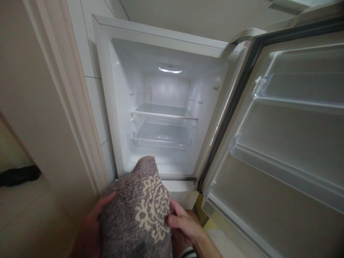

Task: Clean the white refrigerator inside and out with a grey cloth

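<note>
A folded grey-brown towel (120, 218) with a cream scroll pattern is held up in front of me, low in the middle of the view. Its upper corner overlaps the bottom front of an open fridge (129, 23). My left hand (92, 224) grips the towel's left side, with the thumb on the front and the other fingers hidden behind. On the right edge, my right hand (185, 222) pinches the towel between thumb and fingers. Inside the fridge are a glass shelf (163, 109) and, below it, a clear drawer (161, 141).
The fridge door (282, 143) is swung wide to the right and carries clear door racks (268, 165). A door frame (77, 107) stands close on the left, beside white wall tiles (92, 96). A black object (20, 175) lies on the floor at far left.
</note>
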`<state>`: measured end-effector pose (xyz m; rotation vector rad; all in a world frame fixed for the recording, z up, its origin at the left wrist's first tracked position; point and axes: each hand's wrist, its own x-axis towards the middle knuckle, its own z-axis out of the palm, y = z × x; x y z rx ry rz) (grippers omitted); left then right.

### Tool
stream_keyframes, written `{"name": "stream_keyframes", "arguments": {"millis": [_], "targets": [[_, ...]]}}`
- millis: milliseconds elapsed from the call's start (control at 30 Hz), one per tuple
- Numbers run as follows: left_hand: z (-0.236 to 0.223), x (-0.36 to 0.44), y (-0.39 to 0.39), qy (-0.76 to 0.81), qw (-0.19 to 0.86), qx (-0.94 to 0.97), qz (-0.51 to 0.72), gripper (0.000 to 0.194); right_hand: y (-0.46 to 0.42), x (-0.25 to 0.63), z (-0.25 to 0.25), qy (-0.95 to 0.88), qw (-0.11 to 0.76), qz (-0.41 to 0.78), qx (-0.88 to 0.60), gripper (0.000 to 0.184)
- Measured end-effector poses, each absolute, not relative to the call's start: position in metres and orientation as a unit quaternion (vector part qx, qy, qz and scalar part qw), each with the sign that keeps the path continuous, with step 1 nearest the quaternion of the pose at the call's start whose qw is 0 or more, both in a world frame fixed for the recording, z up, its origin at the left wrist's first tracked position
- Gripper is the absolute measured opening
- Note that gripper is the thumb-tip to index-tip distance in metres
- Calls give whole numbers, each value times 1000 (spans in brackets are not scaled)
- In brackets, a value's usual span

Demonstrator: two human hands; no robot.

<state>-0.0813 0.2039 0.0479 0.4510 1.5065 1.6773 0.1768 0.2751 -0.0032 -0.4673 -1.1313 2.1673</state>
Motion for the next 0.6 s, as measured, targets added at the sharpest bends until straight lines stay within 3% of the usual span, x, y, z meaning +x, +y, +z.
{"name": "stream_keyframes", "arguments": {"millis": [133,167,267,333,467,533,600], "targets": [[53,-69,228,512,618,123,584,54,283,155,23,-429,387,780,-240,81],[46,-70,233,491,655,134,559,58,286,152,25,-418,418,762,-264,84],[14,-73,244,484,689,170,512,67,295,155,19,-392,502,685,-354,119],[-8,-73,245,507,658,177,527,79,300,163,13,-421,514,628,-406,130],[-24,-66,243,566,513,262,591,111,304,184,11,-533,425,610,-404,117],[-24,-64,242,569,459,350,586,108,305,192,13,-582,354,616,-395,108],[-26,-65,241,575,391,431,574,93,306,197,14,-641,303,570,-415,88]]}}
